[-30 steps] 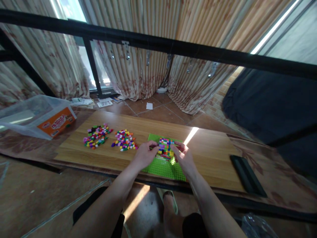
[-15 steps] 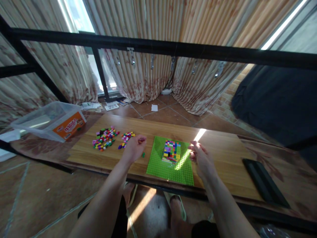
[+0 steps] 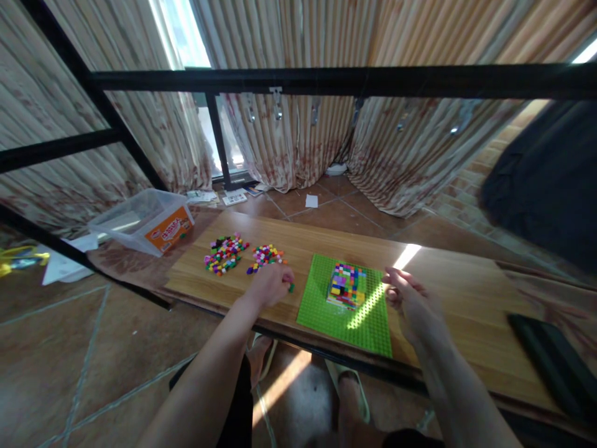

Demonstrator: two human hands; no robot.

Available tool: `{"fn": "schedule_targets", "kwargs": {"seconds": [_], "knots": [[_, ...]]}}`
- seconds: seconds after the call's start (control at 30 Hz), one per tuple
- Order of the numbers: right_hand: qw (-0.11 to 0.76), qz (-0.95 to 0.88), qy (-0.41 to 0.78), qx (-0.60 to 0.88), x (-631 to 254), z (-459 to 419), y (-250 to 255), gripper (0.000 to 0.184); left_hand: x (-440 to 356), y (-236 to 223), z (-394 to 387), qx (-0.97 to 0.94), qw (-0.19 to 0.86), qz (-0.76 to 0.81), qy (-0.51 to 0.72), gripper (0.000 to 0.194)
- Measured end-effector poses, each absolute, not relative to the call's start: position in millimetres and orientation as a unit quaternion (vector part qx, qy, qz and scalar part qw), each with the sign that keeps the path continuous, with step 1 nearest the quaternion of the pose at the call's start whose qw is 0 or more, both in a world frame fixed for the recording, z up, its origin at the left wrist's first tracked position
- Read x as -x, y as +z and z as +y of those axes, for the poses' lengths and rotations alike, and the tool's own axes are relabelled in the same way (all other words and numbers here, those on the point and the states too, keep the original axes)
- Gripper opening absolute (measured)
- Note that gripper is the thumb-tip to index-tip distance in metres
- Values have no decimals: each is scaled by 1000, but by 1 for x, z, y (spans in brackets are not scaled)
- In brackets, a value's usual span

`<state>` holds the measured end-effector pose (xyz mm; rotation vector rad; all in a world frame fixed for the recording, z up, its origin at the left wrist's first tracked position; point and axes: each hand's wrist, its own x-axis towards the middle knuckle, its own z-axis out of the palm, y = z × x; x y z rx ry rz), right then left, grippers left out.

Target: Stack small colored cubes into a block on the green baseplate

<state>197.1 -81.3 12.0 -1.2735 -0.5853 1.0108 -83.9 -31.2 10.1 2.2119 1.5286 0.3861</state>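
My left hand point(image 3: 271, 286) is low over the wooden board, fingers closed together at a small green building brick point(image 3: 291, 288) beside the baseplate. Right behind that hand lies a small pile of mixed bricks point(image 3: 268, 254). A green studded baseplate point(image 3: 314, 305) lies between my hands, bearing a low rectangular build of many-coloured bricks point(image 3: 346, 286). At the baseplate's right edge my right hand point(image 3: 413, 302) is raised, thumb and fingers pinched. Whatever sits in that pinch, if anything, is too small to make out.
A larger heap of loose bricks point(image 3: 226, 254) lies farther left. Beyond it stands a clear plastic box point(image 3: 144, 214) with an orange label. A dark flat object point(image 3: 553, 354) rests at the right. A black metal bar point(image 3: 326, 81) crosses beyond the table, before curtains.
My left hand has come down to the green brick, its fingertips now touching it. The right hand stays pinched beside the baseplate. The whole view has shifted, with the table appearing farther right.
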Motion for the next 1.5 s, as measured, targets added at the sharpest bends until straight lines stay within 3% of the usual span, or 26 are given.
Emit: {"fn": "schedule_targets", "kwargs": {"seconds": [0.97,1.27,1.5], "knots": [[603,-302,430,600,-194,-79,10,34,66,11,-35,-833,175,517,89,25],[606,-313,430,592,-199,-80,7,36,105,16,-18,-776,180,572,195,24],[605,-316,433,589,-196,-81,9,36,109,16,-23,-787,159,574,160,18]]}}
